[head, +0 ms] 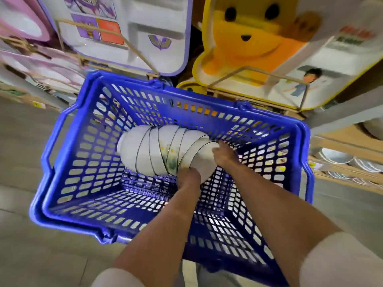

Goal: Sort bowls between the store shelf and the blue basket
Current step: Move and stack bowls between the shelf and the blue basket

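While the stack of bowls [157,150] lies on its side inside the blue basket [68,220], you hold its near end with both hands. Left hand [189,177]: grip curled round the lower rim of the nearest bowl. Right hand [224,154]: grip clasping the upper rim. Bowls white, dark-edged, nested; green-yellow print on one. Store shelf [350,172] with more dishes to the right. Yellow bear tray [248,42] beyond the far rim.

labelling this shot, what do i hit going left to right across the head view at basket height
basket's left rim → stack of bowls → right hand → basket's right rim → bowls on the shelf
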### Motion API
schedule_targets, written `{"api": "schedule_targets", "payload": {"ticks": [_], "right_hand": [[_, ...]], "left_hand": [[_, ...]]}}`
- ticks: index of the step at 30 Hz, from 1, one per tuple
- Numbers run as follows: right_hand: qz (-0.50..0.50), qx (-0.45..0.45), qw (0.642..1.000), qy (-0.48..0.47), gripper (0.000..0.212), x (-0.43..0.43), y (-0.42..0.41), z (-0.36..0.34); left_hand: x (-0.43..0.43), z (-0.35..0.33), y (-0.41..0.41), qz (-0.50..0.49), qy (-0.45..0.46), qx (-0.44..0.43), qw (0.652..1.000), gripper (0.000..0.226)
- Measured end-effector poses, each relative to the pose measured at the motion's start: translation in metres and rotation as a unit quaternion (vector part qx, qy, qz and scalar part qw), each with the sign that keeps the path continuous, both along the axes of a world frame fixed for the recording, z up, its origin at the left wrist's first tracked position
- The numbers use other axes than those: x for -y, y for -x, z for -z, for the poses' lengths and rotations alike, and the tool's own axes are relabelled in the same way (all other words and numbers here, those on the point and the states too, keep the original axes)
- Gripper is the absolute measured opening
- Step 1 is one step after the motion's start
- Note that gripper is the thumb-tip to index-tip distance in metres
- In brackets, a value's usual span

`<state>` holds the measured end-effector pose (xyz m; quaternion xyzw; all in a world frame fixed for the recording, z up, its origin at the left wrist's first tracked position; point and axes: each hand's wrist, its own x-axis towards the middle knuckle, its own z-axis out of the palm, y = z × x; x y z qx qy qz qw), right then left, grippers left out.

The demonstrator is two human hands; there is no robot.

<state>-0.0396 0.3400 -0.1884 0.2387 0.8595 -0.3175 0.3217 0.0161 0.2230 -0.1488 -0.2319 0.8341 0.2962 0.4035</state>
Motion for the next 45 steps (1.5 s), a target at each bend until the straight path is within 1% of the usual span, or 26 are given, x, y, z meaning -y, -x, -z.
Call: {"api": "schedule_targets", "payload": {"ticks": [1,2,3,4,5,6,8,9,11,13,14,16,19,20,22,26,29,32,33,35,37,39,41,43,45], "right_hand": [[-0.003,-0.006,1.000,-0.013,0.047,0.000,0.000,0.004],[-0.010,-0.014,1.000,-0.020,0.046,-0.001,0.000,0.006],[-0.014,-0.019,0.999,-0.021,0.045,-0.004,-0.003,0.008],[-0.024,-0.021,0.999,-0.021,0.043,-0.005,-0.005,0.008],[-0.036,-0.021,0.999,-0.021,0.043,-0.006,-0.008,0.010],[-0.041,-0.019,0.999,-0.024,0.042,-0.008,-0.010,0.008],[-0.032,-0.014,0.999,-0.030,0.042,-0.013,-0.014,-0.003],[-0.027,-0.009,0.999,-0.030,0.041,-0.015,-0.015,-0.010],[-0.039,0.002,0.999,-0.035,0.041,-0.017,-0.020,-0.027],[-0.058,0.004,0.997,-0.051,0.041,-0.020,-0.024,-0.047],[-0.067,0.005,0.996,-0.062,0.042,-0.021,-0.026,-0.057],[-0.080,0.010,0.994,-0.077,0.043,-0.025,-0.031,-0.080],[-0.080,0.006,0.995,-0.062,0.041,-0.032,-0.039,-0.114],[-0.083,0.005,0.995,-0.053,0.039,-0.035,-0.042,-0.126],[-0.087,0.007,0.996,-0.031,0.037,-0.040,-0.046,-0.150],[-0.060,0.009,0.997,0.055,0.032,-0.052,-0.048,-0.199],[-0.037,0.011,0.994,0.099,0.023,-0.059,-0.050,-0.239],[-0.035,-0.020,0.995,0.091,0.028,-0.059,-0.050,-0.274],[-0.027,-0.036,0.995,0.090,0.033,-0.058,-0.050,-0.287],[-0.016,-0.081,0.993,0.084,0.038,-0.052,-0.051,-0.314],[-0.033,-0.113,0.992,0.054,0.035,-0.046,-0.054,-0.344],[-0.027,-0.150,0.987,0.056,0.029,-0.038,-0.057,-0.371],[-0.015,-0.183,0.981,0.066,0.034,-0.030,-0.062,-0.395],[0.032,-0.225,0.971,0.077,0.038,-0.020,-0.070,-0.413],[0.120,-0.289,0.942,0.124,0.036,-0.010,-0.080,-0.424]], "left_hand": [[-0.001,0.005,0.001,0.020,0.009,-0.001,1.000,0.031],[-0.002,0.005,-0.003,-0.007,0.027,0.004,1.000,0.030],[-0.003,0.010,-0.007,-0.094,0.011,0.026,0.995,0.030],[-0.002,0.008,-0.008,-0.125,-0.004,0.043,0.991,0.032],[0.001,0.013,-0.009,-0.118,0.001,0.040,0.992,0.034],[0.003,0.013,-0.009,-0.087,0.013,0.047,0.995,0.035],[0.005,0.004,-0.008,-0.049,0.019,0.049,0.997,0.033],[0.005,0.001,-0.010,-0.053,0.002,0.038,0.998,0.033],[0.006,-0.011,-0.013,-0.073,-0.040,0.042,0.996,0.035],[0.008,-0.025,-0.015,-0.148,-0.075,0.020,0.986,0.038],[0.008,-0.036,-0.014,-0.168,-0.091,0.018,0.981,0.038],[0.010,-0.056,-0.015,-0.158,-0.091,-0.011,0.983,0.036],[0.012,-0.089,-0.014,-0.141,-0.095,-0.062,0.984,0.033],[0.012,-0.101,-0.013,-0.133,-0.104,-0.082,0.982,0.035],[0.013,-0.126,-0.012,-0.118,-0.145,-0.113,0.976,0.046],[0.021,-0.174,-0.007,-0.094,-0.230,-0.173,0.953,0.065],[0.027,-0.204,-0.006,-0.088,-0.291,-0.195,0.933,0.063],[0.030,-0.233,-0.007,-0.100,-0.341,-0.229,0.906,0.057],[0.032,-0.243,-0.007,-0.104,-0.362,-0.241,0.894,0.054],[0.039,-0.263,-0.005,-0.106,-0.406,-0.264,0.869,0.066],[0.045,-0.280,-0.001,-0.115,-0.454,-0.271,0.841,0.072],[0.050,-0.298,0.001,-0.124,-0.493,-0.287,0.812,0.072],[0.056,-0.316,0.003,-0.143,-0.512,-0.312,0.788,0.067],[0.060,-0.334,0.006,-0.162,-0.531,-0.320,0.768,0.061],[0.064,-0.352,0.009,-0.182,-0.553,-0.310,0.752,0.061]]}}
